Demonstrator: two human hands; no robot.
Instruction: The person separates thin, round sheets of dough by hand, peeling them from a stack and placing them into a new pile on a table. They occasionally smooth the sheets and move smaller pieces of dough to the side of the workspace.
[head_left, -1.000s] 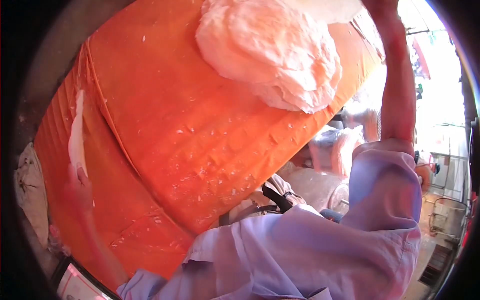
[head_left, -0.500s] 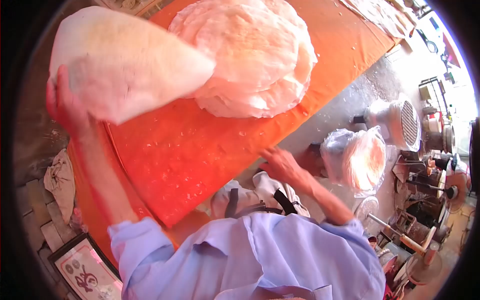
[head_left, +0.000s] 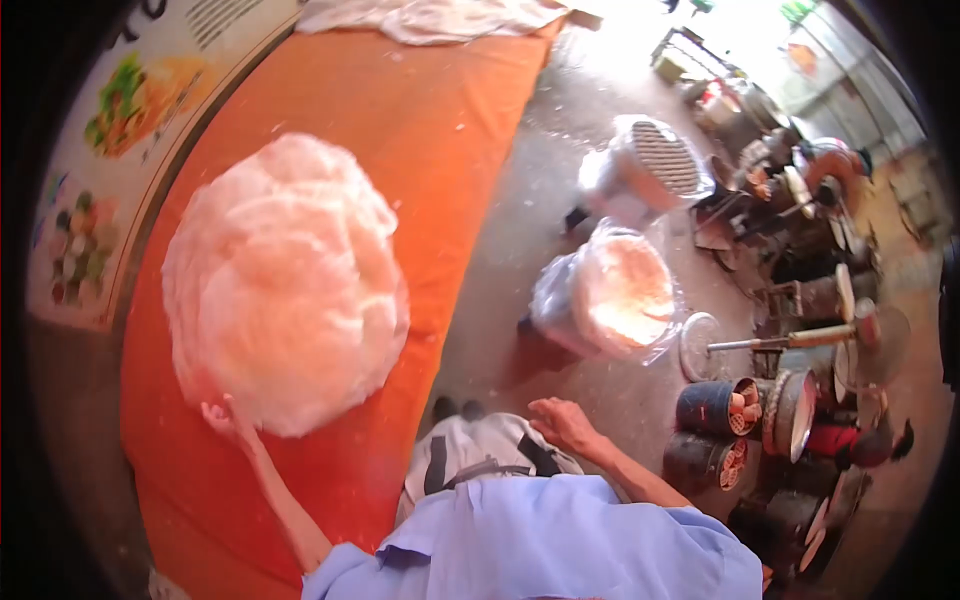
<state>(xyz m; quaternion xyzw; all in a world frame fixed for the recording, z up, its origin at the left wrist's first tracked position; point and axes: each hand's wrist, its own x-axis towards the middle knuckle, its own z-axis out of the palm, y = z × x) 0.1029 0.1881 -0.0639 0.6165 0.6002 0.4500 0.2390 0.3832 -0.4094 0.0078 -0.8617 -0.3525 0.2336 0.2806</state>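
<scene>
A broad pile of thin, pale, round flatbreads (head_left: 290, 290) lies on the orange cloth (head_left: 450, 130), its edges ruffled and uneven. At the pile's near-left rim is my left hand (head_left: 232, 420), its fingers spread and nothing gripped in them. My right hand (head_left: 562, 422) hangs by my right thigh, away from the cloth, fingers loosely apart with nothing in them. Light trousers (head_left: 490, 445) with dark straps show between my arms.
Right of the table, a plastic-wrapped round drum (head_left: 625, 290) and a ribbed metal drum (head_left: 665, 155) stand on the grey floor. Dark buckets (head_left: 705, 408) and assorted tools crowd farther right. A printed food poster (head_left: 130, 130) is at left; a pale cloth (head_left: 430, 18) covers the table's far end.
The flatbread raised in my left hand now lies on the pile, and that hand has let go. My view has turned, with the pile now farther left. My right hand remains low.
</scene>
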